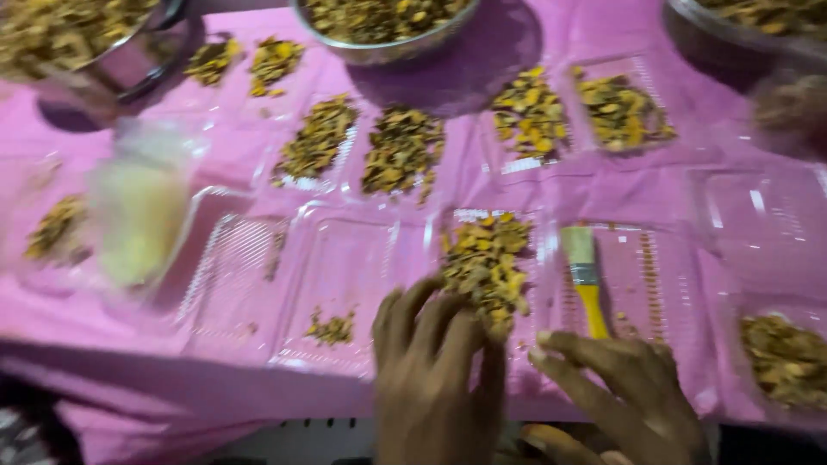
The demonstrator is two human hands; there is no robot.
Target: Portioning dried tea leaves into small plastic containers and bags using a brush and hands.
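The left hand reaches forward with its fingers spread, the fingertips touching the near edge of a heap of yellow-brown dried pieces; it grips nothing. The heap is loose, flaky and uneven, mixed ochre and dark brown, and lies in a clear plastic tray near the front edge of the table. The right hand hovers just beside it, fingers wide and empty, close to the yellow handle of a small paintbrush with pale bristles that rests in the neighbouring ribbed tray. Further back, more trays hold similar heaps on a pink tablecloth, and round metal bowls hold more of the same pieces. The view is motion-blurred.
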